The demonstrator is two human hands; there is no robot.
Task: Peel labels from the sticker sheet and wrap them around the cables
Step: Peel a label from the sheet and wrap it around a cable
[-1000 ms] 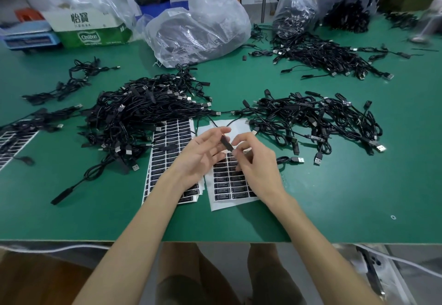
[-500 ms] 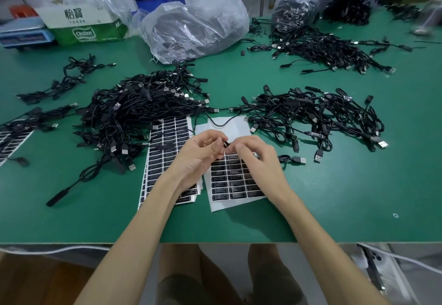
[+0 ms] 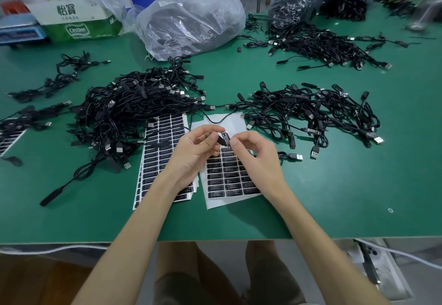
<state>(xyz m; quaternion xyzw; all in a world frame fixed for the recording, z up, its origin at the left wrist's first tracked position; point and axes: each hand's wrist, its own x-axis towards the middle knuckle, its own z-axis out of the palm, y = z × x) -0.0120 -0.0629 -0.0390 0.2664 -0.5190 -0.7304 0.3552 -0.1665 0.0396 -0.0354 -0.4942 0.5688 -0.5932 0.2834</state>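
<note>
Above the sheet, your left hand pinches the cable steady so your right hand, pinching the label, can wrap it round; seemingly half done.

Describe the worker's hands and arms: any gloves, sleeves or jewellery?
The left hand and right hand are bare, with no gloves, rings or watch visible. The left forearm and right forearm are uncovered to the frame edge, with no sleeves in view.

Sticker sheet between two cable piles, second sheet to left; bags behind.
</note>
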